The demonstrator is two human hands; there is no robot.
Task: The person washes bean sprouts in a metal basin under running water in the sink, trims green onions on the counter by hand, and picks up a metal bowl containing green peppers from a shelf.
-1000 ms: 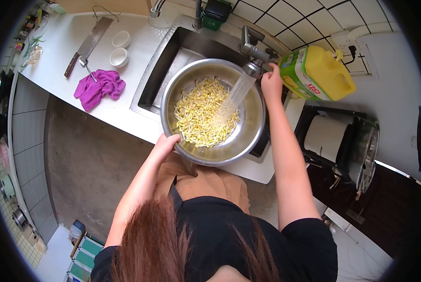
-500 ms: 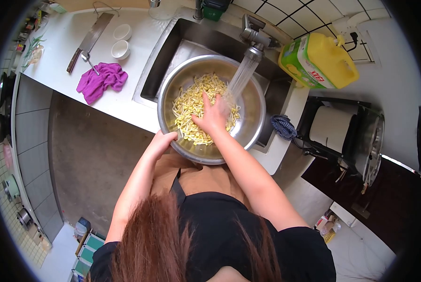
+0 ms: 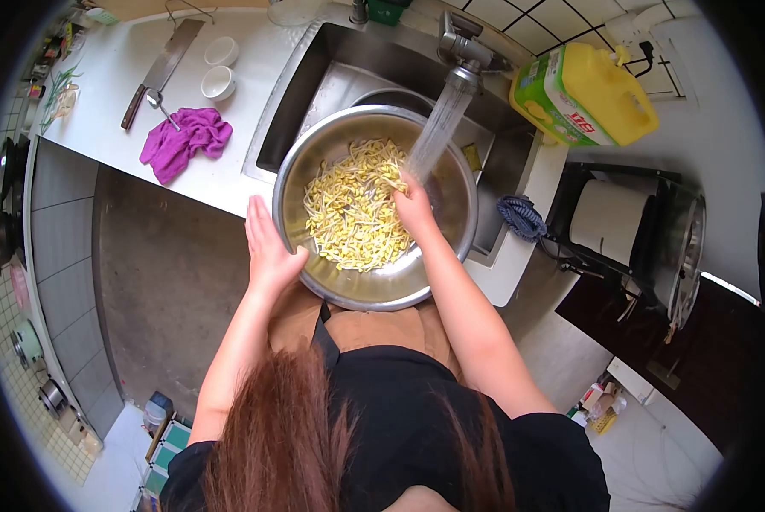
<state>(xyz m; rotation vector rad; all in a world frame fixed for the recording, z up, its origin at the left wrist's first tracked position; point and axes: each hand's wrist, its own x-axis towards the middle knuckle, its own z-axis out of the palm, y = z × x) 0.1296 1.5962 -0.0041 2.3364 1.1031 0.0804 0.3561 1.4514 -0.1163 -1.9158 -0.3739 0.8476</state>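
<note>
A large steel bowl (image 3: 450, 218) sits over the sink, close to my body, with yellow-headed bean sprouts (image 3: 357, 218) in it. Water streams from the faucet (image 3: 463, 78) into the bowl near my right hand (image 3: 414, 207). That hand is inside the bowl at the right of the sprouts, its fingers curled round some of them; the fingertips are partly hidden by the stream. Against the bowl's left outer side rests my left hand (image 3: 271, 249), fingers stretched out, thumb at the rim.
The sink (image 3: 301, 111) lies behind the bowl. On the left counter are a cleaver (image 3: 167, 64), two white cups (image 3: 218, 84), a spoon (image 3: 162, 108) and a purple cloth (image 3: 186, 141). A yellow jug (image 3: 600, 94) and a dark blue cloth (image 3: 520, 218) are on the right.
My left hand has let go of the rim and its fingers have straightened along the bowl's side. My right hand has moved from spread on the sprouts to the right, closing round some.
</note>
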